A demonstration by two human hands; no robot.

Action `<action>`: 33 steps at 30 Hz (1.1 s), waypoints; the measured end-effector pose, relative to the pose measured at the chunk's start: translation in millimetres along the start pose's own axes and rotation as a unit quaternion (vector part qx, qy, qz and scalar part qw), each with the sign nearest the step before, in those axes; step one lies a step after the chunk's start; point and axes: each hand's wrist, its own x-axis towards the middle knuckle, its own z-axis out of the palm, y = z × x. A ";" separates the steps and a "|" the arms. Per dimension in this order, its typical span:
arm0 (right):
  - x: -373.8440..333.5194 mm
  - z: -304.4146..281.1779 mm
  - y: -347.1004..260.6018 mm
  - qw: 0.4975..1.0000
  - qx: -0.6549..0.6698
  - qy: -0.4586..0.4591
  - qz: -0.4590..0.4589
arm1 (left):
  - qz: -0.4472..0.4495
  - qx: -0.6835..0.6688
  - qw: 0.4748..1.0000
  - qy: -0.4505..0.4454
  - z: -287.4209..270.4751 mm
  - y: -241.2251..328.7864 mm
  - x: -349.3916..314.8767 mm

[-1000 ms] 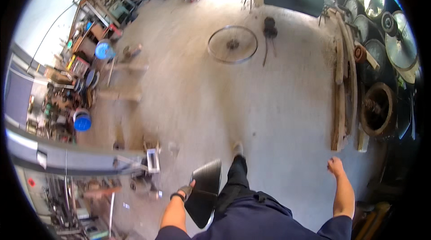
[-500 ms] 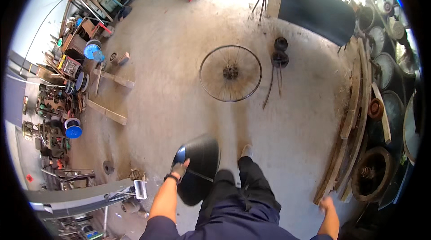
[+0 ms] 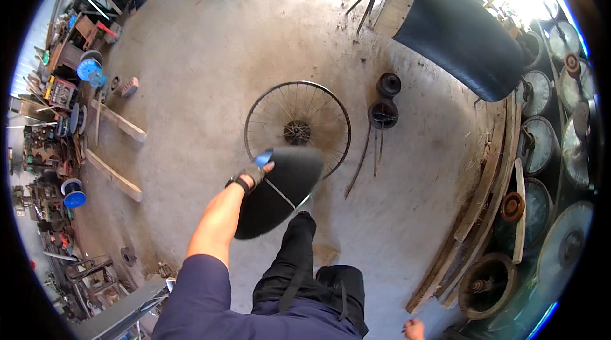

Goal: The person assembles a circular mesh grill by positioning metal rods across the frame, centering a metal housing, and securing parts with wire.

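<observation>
Panel [image 3: 287, 176] brought nearer wheel [image 3: 296, 131], pinched by left hand [image 3: 256, 175]. Carrying seems underway, needing clearance; closure of right hand [image 3: 414, 329] unclear.

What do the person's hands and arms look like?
The left hand has what looks like a greyish fingerless glove and a black wristband. The left sleeve is short and dark navy. The right hand looks bare; its sleeve is out of view.

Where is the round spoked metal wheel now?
In the head view, the wheel lies just left of centre, partly hidden by the black rounded panel in the left hand.
</observation>
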 end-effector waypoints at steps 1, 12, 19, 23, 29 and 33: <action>-19.0 1.5 -18.6 0.997 -0.064 -0.026 -0.015 | 0.005 0.017 1.000 0.010 -11.1 42.0 12.8; -7.0 -115.3 -427.7 0.996 0.040 0.037 -0.076 | 0.039 0.106 0.993 0.027 52.5 60.5 236.2; 13.1 -102.5 -470.3 0.999 -0.006 -0.024 -0.033 | 0.012 0.164 0.986 -0.032 165.0 15.3 297.2; 9.2 -92.3 -440.6 0.997 -0.021 -0.072 -0.026 | 0.095 0.171 0.979 -0.060 173.6 -7.4 293.4; 89.0 -118.6 -423.8 0.987 -0.101 -0.126 -0.005 | 0.191 0.127 0.962 0.147 192.6 -46.4 270.8; 164.5 -147.8 -491.6 0.982 -0.064 -0.024 -0.176 | 0.196 0.140 0.938 0.248 189.4 -8.7 242.7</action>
